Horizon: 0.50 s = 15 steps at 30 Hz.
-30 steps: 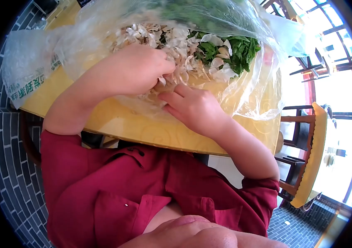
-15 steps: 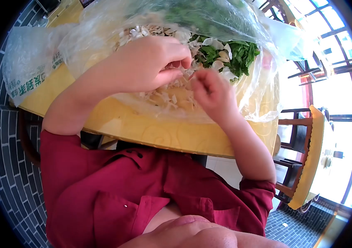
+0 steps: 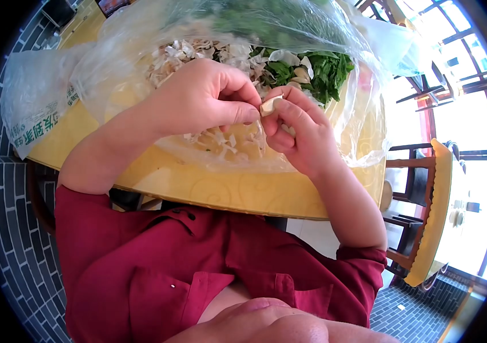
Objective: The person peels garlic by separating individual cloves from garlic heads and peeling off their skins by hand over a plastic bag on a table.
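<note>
A pale garlic clove [image 3: 270, 106] is pinched between the thumb and fingers of my right hand [image 3: 303, 126]. Something pale, perhaps another clove, shows in that palm. My left hand [image 3: 212, 97] is closed, its thumb and forefinger meeting at the clove's left end. Beneath and behind both hands, a clear plastic bag [image 3: 134, 63] is spread over the table. On it lie papery garlic skins [image 3: 180, 60], with more scraps [image 3: 229, 143] nearer me. Loose garlic cloves [image 3: 301, 75] rest against green leaves [image 3: 332, 74] at the right.
Clear plastic covers more greens [image 3: 272, 20] at the back of the yellow-topped table [image 3: 215, 191]. A white printed bag [image 3: 34, 108] hangs over the left edge. Chairs [image 3: 418, 188] and another table with a yellow cloth [image 3: 432, 228] stand at the right. A brick-patterned wall is on the left.
My right hand has turned, bringing a garlic clove into view between its fingers. My left hand has shifted slightly down and its fingertips now meet the clove.
</note>
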Each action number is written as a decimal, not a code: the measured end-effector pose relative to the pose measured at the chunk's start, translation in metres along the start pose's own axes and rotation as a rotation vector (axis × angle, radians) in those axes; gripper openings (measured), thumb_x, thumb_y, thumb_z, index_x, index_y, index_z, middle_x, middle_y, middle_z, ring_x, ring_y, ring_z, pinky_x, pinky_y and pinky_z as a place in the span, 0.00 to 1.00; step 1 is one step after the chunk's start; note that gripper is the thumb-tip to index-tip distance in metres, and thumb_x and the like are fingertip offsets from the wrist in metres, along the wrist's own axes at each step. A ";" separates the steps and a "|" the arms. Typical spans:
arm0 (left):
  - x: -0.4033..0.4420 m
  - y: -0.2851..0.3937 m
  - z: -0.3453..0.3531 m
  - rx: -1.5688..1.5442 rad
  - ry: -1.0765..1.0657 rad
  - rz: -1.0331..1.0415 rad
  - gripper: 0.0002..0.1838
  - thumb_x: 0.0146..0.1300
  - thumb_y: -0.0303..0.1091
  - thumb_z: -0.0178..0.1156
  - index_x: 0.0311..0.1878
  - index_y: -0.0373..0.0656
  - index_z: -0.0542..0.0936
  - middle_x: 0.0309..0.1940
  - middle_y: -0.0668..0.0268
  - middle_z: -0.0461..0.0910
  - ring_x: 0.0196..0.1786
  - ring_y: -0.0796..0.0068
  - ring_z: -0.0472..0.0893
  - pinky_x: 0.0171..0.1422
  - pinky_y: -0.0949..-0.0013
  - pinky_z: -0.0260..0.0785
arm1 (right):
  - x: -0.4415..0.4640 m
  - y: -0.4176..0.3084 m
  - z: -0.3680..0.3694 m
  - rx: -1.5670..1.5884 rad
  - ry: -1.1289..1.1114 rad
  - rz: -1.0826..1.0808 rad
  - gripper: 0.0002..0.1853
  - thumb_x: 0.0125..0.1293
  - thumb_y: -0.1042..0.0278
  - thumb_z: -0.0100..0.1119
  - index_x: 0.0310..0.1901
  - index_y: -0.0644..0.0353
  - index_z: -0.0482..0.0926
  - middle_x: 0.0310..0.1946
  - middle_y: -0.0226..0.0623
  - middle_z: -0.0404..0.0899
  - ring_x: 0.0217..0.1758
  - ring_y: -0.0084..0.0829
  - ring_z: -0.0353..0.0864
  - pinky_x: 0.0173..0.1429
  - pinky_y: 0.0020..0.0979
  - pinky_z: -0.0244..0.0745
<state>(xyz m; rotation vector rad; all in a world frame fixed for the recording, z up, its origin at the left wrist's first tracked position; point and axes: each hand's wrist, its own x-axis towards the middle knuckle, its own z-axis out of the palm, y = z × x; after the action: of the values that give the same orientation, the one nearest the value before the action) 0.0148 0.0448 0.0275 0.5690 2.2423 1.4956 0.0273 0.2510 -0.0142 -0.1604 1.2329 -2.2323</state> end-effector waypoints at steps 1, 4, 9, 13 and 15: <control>0.000 0.000 0.001 -0.010 0.001 -0.012 0.06 0.57 0.28 0.64 0.36 0.37 0.82 0.26 0.71 0.80 0.25 0.86 0.74 0.27 0.81 0.66 | 0.000 0.001 0.000 -0.009 -0.004 0.000 0.08 0.69 0.68 0.48 0.43 0.63 0.71 0.25 0.35 0.73 0.17 0.16 0.58 0.21 0.19 0.53; 0.001 -0.001 0.001 -0.047 -0.013 -0.038 0.07 0.57 0.27 0.64 0.37 0.36 0.82 0.27 0.69 0.81 0.25 0.86 0.75 0.27 0.81 0.68 | 0.001 0.001 -0.001 -0.022 -0.028 -0.007 0.07 0.69 0.68 0.48 0.44 0.63 0.70 0.25 0.35 0.74 0.18 0.15 0.59 0.21 0.19 0.54; 0.002 -0.004 0.001 -0.159 -0.027 -0.048 0.06 0.57 0.25 0.63 0.37 0.34 0.81 0.28 0.66 0.81 0.24 0.85 0.75 0.27 0.80 0.69 | 0.002 0.004 -0.003 -0.153 -0.083 -0.106 0.07 0.71 0.69 0.46 0.46 0.63 0.68 0.27 0.34 0.73 0.19 0.15 0.60 0.22 0.18 0.55; 0.001 -0.005 0.001 -0.192 -0.025 -0.059 0.04 0.55 0.22 0.60 0.35 0.33 0.80 0.27 0.66 0.80 0.23 0.84 0.75 0.27 0.80 0.69 | -0.001 0.007 0.003 -0.347 -0.034 -0.160 0.08 0.73 0.68 0.43 0.47 0.61 0.67 0.28 0.33 0.73 0.20 0.14 0.60 0.23 0.17 0.54; 0.002 -0.006 0.002 -0.184 -0.016 -0.062 0.04 0.55 0.21 0.59 0.33 0.33 0.79 0.26 0.66 0.80 0.23 0.84 0.75 0.27 0.80 0.69 | -0.001 0.010 0.005 -0.408 -0.001 -0.176 0.08 0.74 0.67 0.43 0.47 0.61 0.67 0.28 0.32 0.73 0.20 0.14 0.60 0.23 0.17 0.52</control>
<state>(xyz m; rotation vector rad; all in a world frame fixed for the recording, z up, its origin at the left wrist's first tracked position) 0.0136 0.0454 0.0214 0.4490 2.0630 1.6374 0.0346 0.2434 -0.0191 -0.4418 1.7199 -2.0930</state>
